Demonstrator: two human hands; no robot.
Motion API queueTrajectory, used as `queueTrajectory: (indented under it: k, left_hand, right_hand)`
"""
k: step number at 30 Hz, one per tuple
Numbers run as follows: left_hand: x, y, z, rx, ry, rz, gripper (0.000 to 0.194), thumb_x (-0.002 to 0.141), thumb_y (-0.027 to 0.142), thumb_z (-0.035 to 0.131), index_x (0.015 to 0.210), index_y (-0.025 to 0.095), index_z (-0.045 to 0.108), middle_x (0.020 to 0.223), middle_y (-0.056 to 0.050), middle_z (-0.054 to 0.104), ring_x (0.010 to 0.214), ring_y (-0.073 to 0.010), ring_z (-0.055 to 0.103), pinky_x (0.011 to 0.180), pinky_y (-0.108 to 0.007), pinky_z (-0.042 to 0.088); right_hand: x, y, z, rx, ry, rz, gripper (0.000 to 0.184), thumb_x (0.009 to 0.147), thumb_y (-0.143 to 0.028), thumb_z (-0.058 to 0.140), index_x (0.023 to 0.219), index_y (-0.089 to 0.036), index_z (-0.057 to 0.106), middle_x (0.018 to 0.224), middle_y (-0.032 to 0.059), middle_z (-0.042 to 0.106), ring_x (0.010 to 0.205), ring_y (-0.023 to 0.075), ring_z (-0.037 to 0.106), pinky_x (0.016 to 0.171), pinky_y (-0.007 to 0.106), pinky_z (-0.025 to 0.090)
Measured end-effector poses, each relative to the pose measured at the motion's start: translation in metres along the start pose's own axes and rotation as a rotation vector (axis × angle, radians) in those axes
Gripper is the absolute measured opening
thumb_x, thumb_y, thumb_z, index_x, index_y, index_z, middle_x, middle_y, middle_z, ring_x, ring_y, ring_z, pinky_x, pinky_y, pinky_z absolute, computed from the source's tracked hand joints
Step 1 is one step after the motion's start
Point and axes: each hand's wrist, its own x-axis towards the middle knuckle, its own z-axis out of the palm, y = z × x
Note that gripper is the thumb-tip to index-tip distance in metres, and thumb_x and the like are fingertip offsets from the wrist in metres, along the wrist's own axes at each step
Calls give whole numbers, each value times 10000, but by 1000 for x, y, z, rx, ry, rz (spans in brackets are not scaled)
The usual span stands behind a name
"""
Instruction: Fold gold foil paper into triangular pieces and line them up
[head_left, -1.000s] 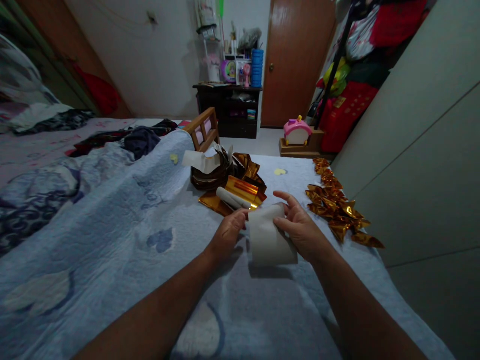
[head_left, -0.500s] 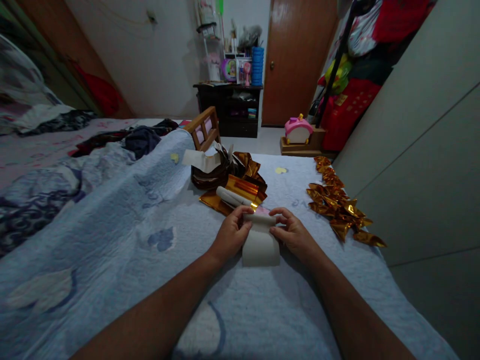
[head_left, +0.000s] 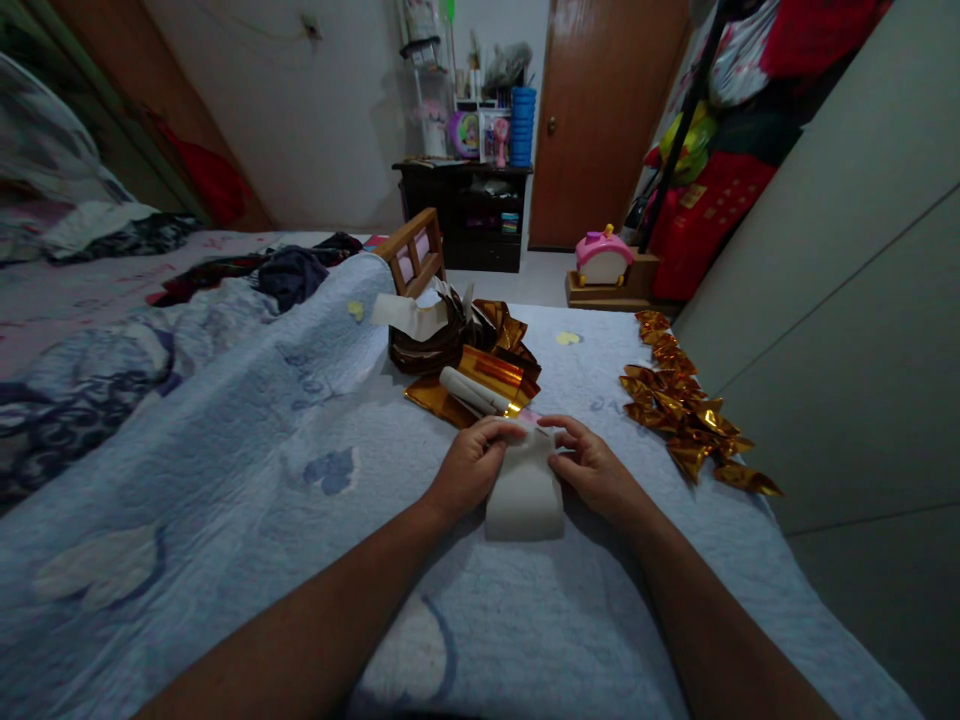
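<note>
A sheet of pale paper (head_left: 525,500) lies on the bed in front of me, its far end raised between my hands. My left hand (head_left: 472,462) pinches its upper left edge between thumb and fingers. On the opposite edge, my right hand (head_left: 589,460) has thumb and fingertips closed on the paper. Just beyond my left hand lie a pale rolled paper (head_left: 472,390) and shiny gold foil paper (head_left: 491,370). Behind them is a loose stack of gold and white sheets (head_left: 424,340). The sheet's underside is hidden.
Folded gold foil pieces (head_left: 679,410) form a row along the bed's right side, beside a pale cabinet (head_left: 847,330). A wooden bed rail (head_left: 412,255) rises behind the stack. Rumpled clothes (head_left: 292,275) lie at left. A pink toy (head_left: 604,260) stands beyond the bed's end.
The rolled-over far edge of the pale sheet has opened out flatter. My left fingers now stretch further across its top. The whole view has shifted slightly.
</note>
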Motion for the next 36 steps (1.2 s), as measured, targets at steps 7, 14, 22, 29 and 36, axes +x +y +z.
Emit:
queueTrajectory:
  k: [7, 14, 22, 29, 36]
  left_hand:
    - [2, -6, 0, 63, 6, 14, 347, 824, 92, 537, 1084, 174, 752, 1194, -86, 713, 1135, -215, 651, 1072, -373, 474]
    - [3, -10, -1, 43, 20, -44, 340, 823, 107, 567, 1103, 178, 748, 1196, -84, 723, 1123, -221, 660, 1075, -385, 484]
    - [2, -9, 2, 83, 15, -24, 336, 846, 131, 590, 1150, 182, 726, 1241, -89, 706, 1176, -236, 640, 1108, -415, 457]
    - [-1, -7, 3, 225, -16, 52, 354, 830, 115, 605, 1161, 182, 711, 1225, -92, 692, 1178, -242, 633, 1090, -401, 468]
    - [-4, -7, 5, 425, -104, 95, 392, 856, 121, 579, 1237, 169, 653, 1245, -120, 656, 1175, -254, 617, 1057, -408, 487]
  right_hand:
    - [-4, -6, -17, -445, 23, -177, 483, 798, -100, 484, 1243, -252, 596, 1086, 55, 635, 814, 170, 599, 731, 324, 518]
    - [-2, 2, -18, -926, 90, -409, 601, 790, -78, 618, 1363, -258, 585, 1351, 125, 536, 1236, 293, 482, 1082, 504, 422]
    - [-7, -3, -11, -945, 6, -400, 677, 759, -235, 781, 1403, -290, 577, 1447, 155, 472, 1322, 362, 427, 1098, 585, 367]
    - [-15, -19, -11, -796, -220, -417, 519, 748, -57, 719, 1194, -321, 717, 1323, 93, 604, 1295, 299, 496, 1098, 517, 388]
    - [-19, -25, -12, -688, -320, -446, 522, 736, -19, 685, 1182, -287, 732, 1290, 92, 665, 1341, 301, 513, 1136, 521, 367]
